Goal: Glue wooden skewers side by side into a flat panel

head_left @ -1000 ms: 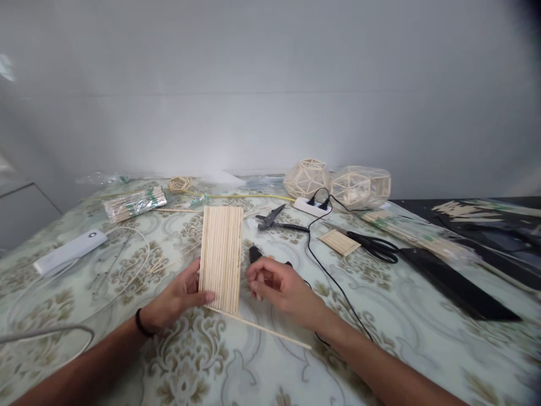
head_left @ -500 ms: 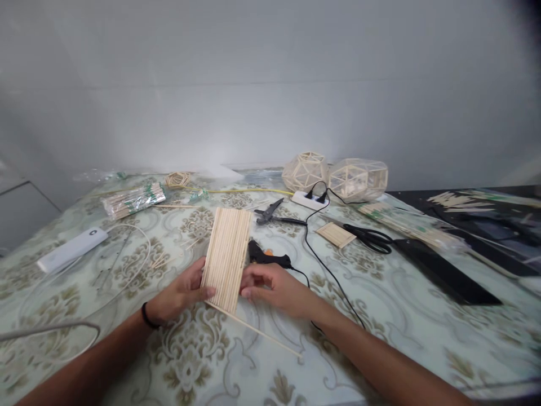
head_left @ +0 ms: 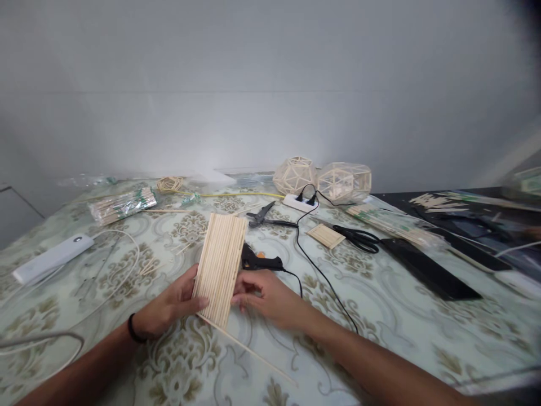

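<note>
A flat panel of wooden sticks (head_left: 220, 265), set side by side, is held tilted over the table in front of me. My left hand (head_left: 175, 304) grips its lower left edge, the thumb lying across the front and the other fingers partly hidden behind. At the lower right edge, the curled fingers of my right hand (head_left: 262, 296) close on the panel, their tips partly out of sight. One long thin stick (head_left: 257, 356) sticks out from the panel's bottom toward the lower right. Just behind the panel lies a black glue gun (head_left: 264, 262), its cord running right.
Pliers (head_left: 270, 217), a white power strip (head_left: 298, 202), black-handled scissors (head_left: 359, 239) and a small stick panel (head_left: 325, 235) lie beyond my hands. Two stick-framed polyhedra (head_left: 344, 183) stand by the wall. Bagged sticks (head_left: 122, 206) and a white device (head_left: 53, 259) are left; a black slab (head_left: 429, 268) is right.
The view has turned slightly right and up, so the table items appear farther left. Both hands keep their hold on the stick panel, which sits a little lower in view.
</note>
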`<state>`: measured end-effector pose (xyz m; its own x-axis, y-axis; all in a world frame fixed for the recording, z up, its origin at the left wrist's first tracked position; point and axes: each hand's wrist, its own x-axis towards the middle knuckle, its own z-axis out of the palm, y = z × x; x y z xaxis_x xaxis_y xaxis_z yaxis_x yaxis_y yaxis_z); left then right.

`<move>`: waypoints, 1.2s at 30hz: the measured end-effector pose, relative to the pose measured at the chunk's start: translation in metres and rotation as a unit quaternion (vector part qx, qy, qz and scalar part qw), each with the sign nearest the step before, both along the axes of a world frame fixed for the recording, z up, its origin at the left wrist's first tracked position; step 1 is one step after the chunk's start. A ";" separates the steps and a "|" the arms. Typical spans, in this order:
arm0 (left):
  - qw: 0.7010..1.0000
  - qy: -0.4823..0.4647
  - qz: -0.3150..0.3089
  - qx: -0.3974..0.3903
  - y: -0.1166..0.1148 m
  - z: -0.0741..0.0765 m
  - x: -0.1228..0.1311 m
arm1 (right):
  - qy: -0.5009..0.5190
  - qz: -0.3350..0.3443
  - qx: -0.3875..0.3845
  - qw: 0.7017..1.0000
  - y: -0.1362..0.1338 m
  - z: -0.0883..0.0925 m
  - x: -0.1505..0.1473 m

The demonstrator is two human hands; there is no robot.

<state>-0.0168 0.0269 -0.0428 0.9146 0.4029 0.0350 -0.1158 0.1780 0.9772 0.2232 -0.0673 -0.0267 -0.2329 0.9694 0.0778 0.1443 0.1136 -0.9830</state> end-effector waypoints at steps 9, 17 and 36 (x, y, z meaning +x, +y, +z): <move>0.999 0.014 -0.038 -0.007 0.005 -0.003 0.000 | -0.063 -0.014 0.023 0.998 -0.001 0.001 -0.001; 0.998 0.048 -0.032 -0.030 0.006 0.003 -0.006 | -0.111 -0.078 0.041 0.990 -0.001 0.010 0.014; 0.982 0.118 0.094 0.117 0.016 -0.002 -0.011 | -0.015 -0.088 0.049 0.995 -0.003 0.018 0.024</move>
